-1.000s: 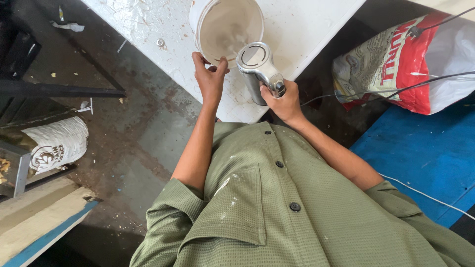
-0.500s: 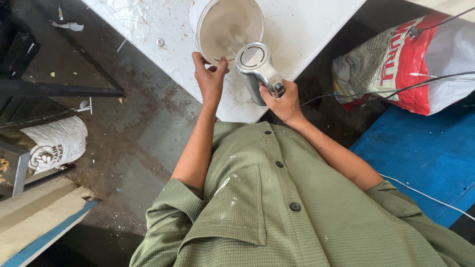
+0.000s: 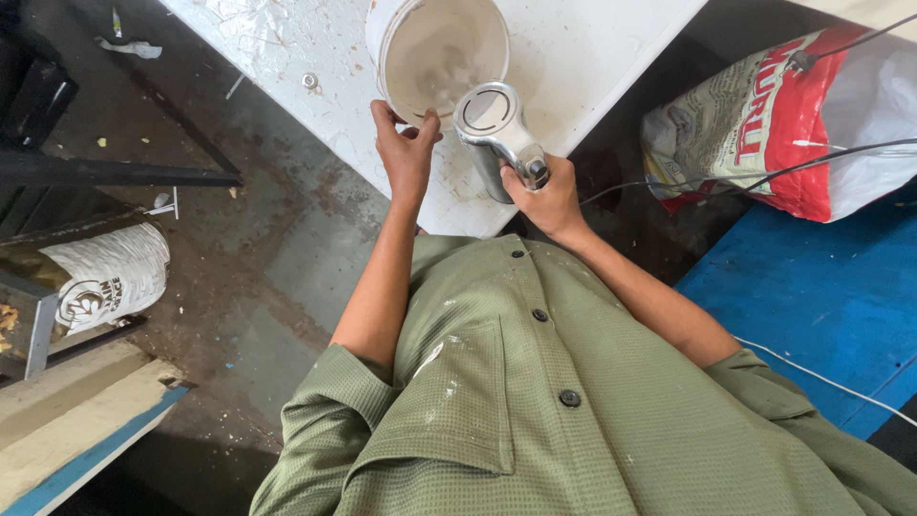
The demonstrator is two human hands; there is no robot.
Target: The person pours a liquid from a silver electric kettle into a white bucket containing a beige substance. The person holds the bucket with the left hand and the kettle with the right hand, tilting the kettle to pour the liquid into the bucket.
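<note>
Bucket [image 3: 437, 53] rim — left hand [image 3: 406, 153] fingers hooked | right hand [image 3: 549, 196] gripping mixer [image 3: 497, 134]

Single head-worn view, looking steeply down, close over white table [image 3: 592, 57], floor beyond

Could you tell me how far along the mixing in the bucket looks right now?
Done: the bucket already holds pale mix. In hand: the left hand grips its rim while the right hand holds the mixer beside it. Left: cannot tell if it is smooth.
</note>
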